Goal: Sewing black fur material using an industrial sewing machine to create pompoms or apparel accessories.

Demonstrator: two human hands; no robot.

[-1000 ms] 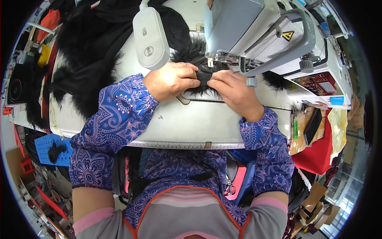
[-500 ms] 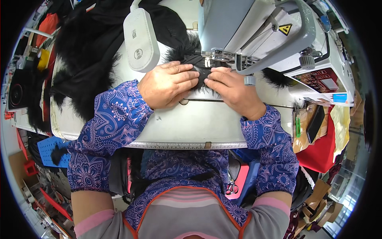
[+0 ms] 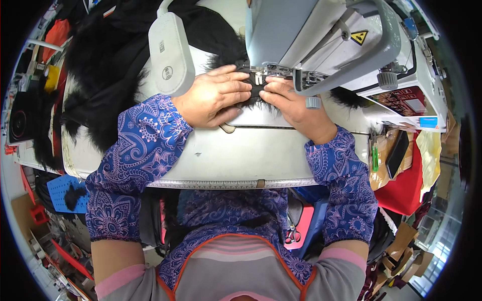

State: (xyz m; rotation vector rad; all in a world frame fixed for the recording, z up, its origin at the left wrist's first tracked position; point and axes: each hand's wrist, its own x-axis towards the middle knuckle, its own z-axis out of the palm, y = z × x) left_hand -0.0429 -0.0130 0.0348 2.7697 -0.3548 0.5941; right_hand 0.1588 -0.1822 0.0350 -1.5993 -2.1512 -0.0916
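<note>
A piece of black furry fabric (image 3: 255,94) lies beneath the metal presser foot (image 3: 258,79) of a grey-and-white sewing machine (image 3: 288,30). My left hand (image 3: 210,98) rests flat on the fabric's left part, fingers stretched toward the foot and the thumb lower down. From the other side, my right hand (image 3: 302,111) holds the fabric's right edge with bent fingers, close beside the foot. The machine's grey knob (image 3: 313,103) partly covers that hand. My fingers and the machine head hide much of the fabric.
A white lamp head (image 3: 171,55) hangs just left of my left hand. More black furry material (image 3: 108,75) is heaped at the left. A ruler strip (image 3: 231,184) runs along the table's front edge. At right lie a black phone (image 3: 396,153) and a green tool (image 3: 375,159).
Both hands have moved slightly farther away, toward the machine, and the fabric has slid along under the presser foot. The whole view has shifted a little.
</note>
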